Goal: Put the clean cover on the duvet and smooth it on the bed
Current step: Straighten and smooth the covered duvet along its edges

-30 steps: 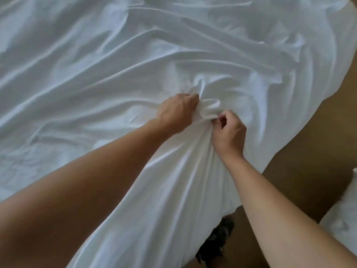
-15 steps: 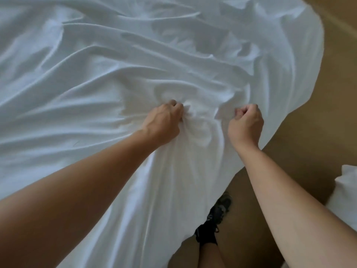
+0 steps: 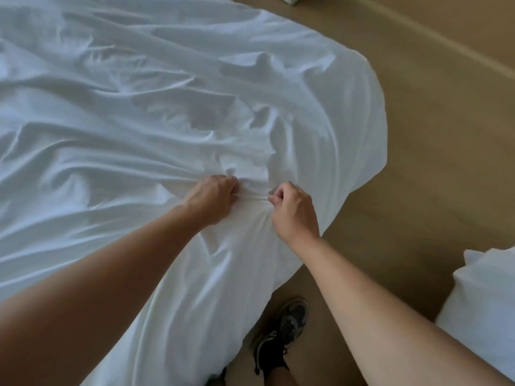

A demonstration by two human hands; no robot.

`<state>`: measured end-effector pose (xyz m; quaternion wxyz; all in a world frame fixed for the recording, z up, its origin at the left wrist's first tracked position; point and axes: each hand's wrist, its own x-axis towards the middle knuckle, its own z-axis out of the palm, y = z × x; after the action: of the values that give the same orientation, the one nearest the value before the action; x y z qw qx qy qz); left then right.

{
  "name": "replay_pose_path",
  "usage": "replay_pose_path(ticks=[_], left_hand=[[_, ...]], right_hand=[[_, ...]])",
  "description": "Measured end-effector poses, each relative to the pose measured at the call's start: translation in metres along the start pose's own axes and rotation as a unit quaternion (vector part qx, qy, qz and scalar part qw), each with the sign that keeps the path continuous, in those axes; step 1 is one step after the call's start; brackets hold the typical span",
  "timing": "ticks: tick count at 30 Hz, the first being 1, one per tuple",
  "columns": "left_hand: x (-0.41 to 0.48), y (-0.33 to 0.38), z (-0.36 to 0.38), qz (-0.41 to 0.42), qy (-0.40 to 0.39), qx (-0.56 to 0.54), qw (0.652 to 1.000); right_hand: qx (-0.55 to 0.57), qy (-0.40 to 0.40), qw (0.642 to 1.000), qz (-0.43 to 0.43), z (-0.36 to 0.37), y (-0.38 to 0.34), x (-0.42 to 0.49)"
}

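The white cover (image 3: 172, 112) lies rumpled across the bed, filling the left and middle of the view and spilling over the near corner toward the floor (image 3: 434, 140). Near that corner both hands have hold of it. The left hand (image 3: 210, 197) is closed into a fist, its fingers curled tight around a bunched fold of the cloth. The right hand (image 3: 294, 210) sits just beside it, fingers bent in and thumb pressed against them, pinching a small ridge of the same cloth. A short, taut band of fabric runs between the two hands, and creases fan out from the grips up and to the left. Below the hands the cover hangs down in long folds over the bed's edge.

There is one cover and two hands, both bare forearms reaching in from the bottom. One dark shoe (image 3: 281, 332) stands on the tan floor just beside the hanging cloth. One white pillow (image 3: 485, 310) shows at the right edge, well apart from the hands.
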<state>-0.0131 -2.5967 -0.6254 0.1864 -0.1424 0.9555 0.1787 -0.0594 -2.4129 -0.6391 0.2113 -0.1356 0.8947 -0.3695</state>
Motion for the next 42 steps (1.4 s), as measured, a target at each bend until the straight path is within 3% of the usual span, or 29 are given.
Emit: replay_pose_path(ticks=[6, 10, 12, 15, 20, 25, 28, 31, 34, 37, 40, 42], left_hand=[[0.036, 0.04, -0.018, 0.028, 0.176, -0.105, 0.978], [0.076, 0.059, -0.032, 0.008, 0.089, -0.032, 0.996], [0.098, 0.072, -0.038, 0.002, 0.067, -0.02, 0.998], [0.138, 0.09, -0.04, 0.011, 0.05, -0.012, 0.999], [0.172, 0.096, -0.027, 0.052, -0.015, 0.061, 0.997], [0.193, 0.109, -0.044, 0.146, 0.059, -0.061, 0.986], [0.221, 0.133, -0.056, 0.195, 0.128, -0.018, 0.972], [0.259, 0.159, -0.075, 0.148, 0.13, 0.049, 0.979], [0.291, 0.17, -0.077, 0.105, 0.066, 0.048, 0.991], [0.305, 0.173, -0.072, 0.146, 0.046, -0.038, 0.987], [0.309, 0.175, -0.073, 0.173, 0.05, -0.109, 0.978], [0.311, 0.177, -0.075, 0.174, 0.057, -0.113, 0.977]], right_hand=[[0.009, 0.026, 1.0, -0.013, -0.034, 0.0, 0.037], [0.029, 0.129, 0.991, 0.021, -0.06, 0.005, 0.091], [-0.019, 0.171, 0.98, 0.103, -0.081, 0.018, 0.121], [-0.039, 0.115, 0.976, 0.18, -0.105, 0.044, 0.158], [-0.036, 0.014, 0.987, 0.159, -0.108, 0.056, 0.171], [-0.04, 0.151, 0.978, 0.139, -0.129, 0.063, 0.18], [-0.024, 0.173, 0.978, 0.113, -0.153, 0.063, 0.209], [-0.042, 0.174, 0.98, 0.092, -0.17, 0.057, 0.247], [-0.047, 0.147, 0.985, 0.072, -0.17, 0.066, 0.27], [0.053, 0.134, 0.982, 0.121, -0.175, 0.093, 0.284], [0.13, -0.001, 0.969, 0.211, -0.186, 0.127, 0.291], [0.112, -0.068, 0.971, 0.198, -0.191, 0.147, 0.294]])
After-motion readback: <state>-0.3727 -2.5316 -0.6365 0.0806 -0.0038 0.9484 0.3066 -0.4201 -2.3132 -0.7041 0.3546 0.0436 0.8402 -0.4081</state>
